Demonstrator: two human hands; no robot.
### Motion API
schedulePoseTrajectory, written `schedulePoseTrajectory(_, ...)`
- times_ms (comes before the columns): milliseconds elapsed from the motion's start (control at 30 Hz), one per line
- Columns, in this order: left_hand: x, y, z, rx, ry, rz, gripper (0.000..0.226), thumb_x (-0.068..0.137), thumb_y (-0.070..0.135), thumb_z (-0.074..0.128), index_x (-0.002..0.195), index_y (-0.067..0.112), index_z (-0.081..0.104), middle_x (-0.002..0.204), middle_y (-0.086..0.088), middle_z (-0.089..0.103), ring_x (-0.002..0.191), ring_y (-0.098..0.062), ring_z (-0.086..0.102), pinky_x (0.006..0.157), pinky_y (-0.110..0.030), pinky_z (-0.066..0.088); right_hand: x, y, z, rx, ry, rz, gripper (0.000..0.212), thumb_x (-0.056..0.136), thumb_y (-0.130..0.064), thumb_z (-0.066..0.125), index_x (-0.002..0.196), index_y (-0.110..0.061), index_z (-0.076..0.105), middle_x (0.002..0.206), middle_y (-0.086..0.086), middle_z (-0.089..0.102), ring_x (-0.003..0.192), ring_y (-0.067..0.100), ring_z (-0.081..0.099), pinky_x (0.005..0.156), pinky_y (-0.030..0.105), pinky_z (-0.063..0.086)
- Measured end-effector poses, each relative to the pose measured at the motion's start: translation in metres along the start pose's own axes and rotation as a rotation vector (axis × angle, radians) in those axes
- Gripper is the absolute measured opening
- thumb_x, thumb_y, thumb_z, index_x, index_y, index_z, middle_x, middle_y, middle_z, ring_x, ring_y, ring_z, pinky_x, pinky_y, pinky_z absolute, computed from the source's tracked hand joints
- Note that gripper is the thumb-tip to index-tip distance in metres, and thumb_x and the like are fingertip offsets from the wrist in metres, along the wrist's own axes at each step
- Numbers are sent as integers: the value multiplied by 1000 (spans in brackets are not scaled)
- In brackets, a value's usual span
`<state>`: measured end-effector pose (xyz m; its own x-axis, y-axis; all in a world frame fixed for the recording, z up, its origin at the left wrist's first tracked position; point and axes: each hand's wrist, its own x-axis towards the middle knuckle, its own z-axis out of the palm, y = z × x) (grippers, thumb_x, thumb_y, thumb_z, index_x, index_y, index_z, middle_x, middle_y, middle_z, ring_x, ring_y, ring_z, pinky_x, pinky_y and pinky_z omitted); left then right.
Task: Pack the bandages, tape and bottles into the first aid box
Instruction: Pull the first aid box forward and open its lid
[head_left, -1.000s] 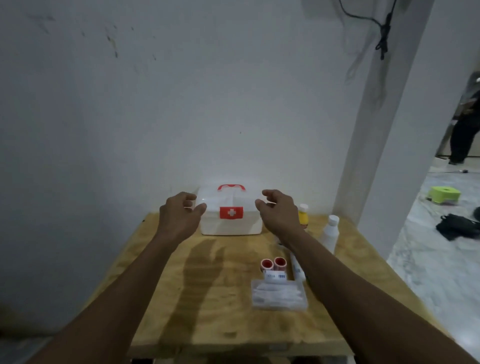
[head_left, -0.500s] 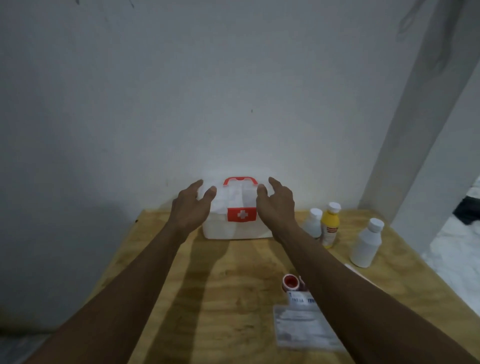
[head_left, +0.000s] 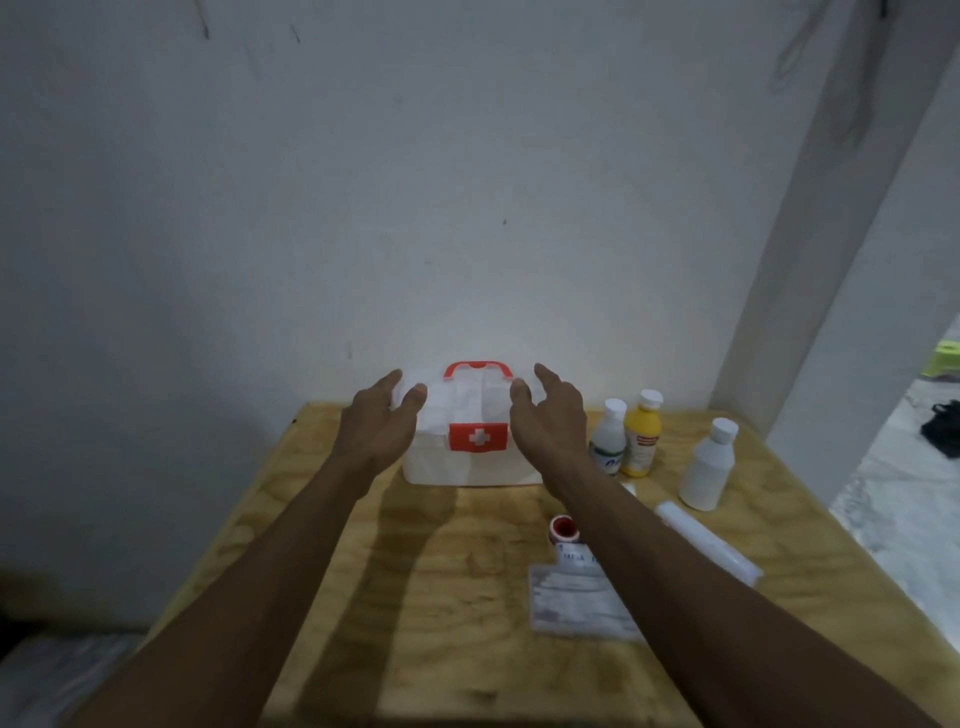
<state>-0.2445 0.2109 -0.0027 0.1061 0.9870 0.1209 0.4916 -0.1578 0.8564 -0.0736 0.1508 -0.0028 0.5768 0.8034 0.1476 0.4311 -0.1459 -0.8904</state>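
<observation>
Both hands have crept closer around the first aid box at frame centre: left hand and right hand flank its lid, fingers spread, grasping nothing. Lifting the lid carelessly could shove the box into the nearby bottles.

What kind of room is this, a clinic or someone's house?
Probably a plain room in a home, not a clinic: a bare plywood table pushed against an unfinished white wall, and a doorway at right onto a marble-like floor with belongings lying about.
</observation>
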Motion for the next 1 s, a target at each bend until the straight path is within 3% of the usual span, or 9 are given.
schedulePoseTrajectory(267,-13,3,0,12,3,-11,62,95,49,50,149,23,34,156,-7,37,138,-33,42,106,-54,43,-21,-6,-8,-12,22,38,59,99,-43,49,151,-24,30,159,9,27,143,31,34,109,45,40)
schedulePoseTrajectory(367,-13,9,3,104,28,52,65,95,51,50,150,24,32,158,-6,33,141,-32,36,112,-52,36,-40,-7,-6,-193,79,-143,64,94,-49,53,149,-25,32,161,7,21,147,28,23,115,48,31)
schedulePoseTrajectory(467,-7,18,8,209,18,142,62,96,52,47,150,25,34,159,-5,32,144,-29,31,114,-49,29,-59,-5,-2,-140,231,-233,60,88,-42,62,141,-24,41,153,4,29,138,24,30,110,42,37)
schedulePoseTrajectory(533,0,22,12,249,-14,159,60,97,52,44,150,25,34,160,-5,30,146,-28,28,116,-47,26,-67,-6,6,85,306,-58,59,87,-32,69,137,-22,40,146,5,31,131,24,36,103,35,44)
schedulePoseTrajectory(700,8,18,20,311,-73,126,59,98,56,35,150,29,34,164,-4,17,150,-29,16,119,-50,14,-67,-22,36,583,319,560,73,84,-27,77,136,-28,25,139,11,44,117,34,57,94,49,56)
schedulePoseTrajectory(833,9,17,22,319,-54,117,58,98,56,35,150,30,34,164,-3,16,150,-29,16,120,-50,13,-61,-29,51,750,356,658,74,85,-23,75,135,-30,22,139,12,48,115,34,58,95,51,55)
schedulePoseTrajectory(1000,10,15,22,315,-53,110,59,97,57,36,150,31,34,164,-2,16,150,-29,17,119,-51,15,-62,-23,58,779,354,622,59,86,-21,75,122,-33,29,139,10,48,117,33,57,97,53,53)
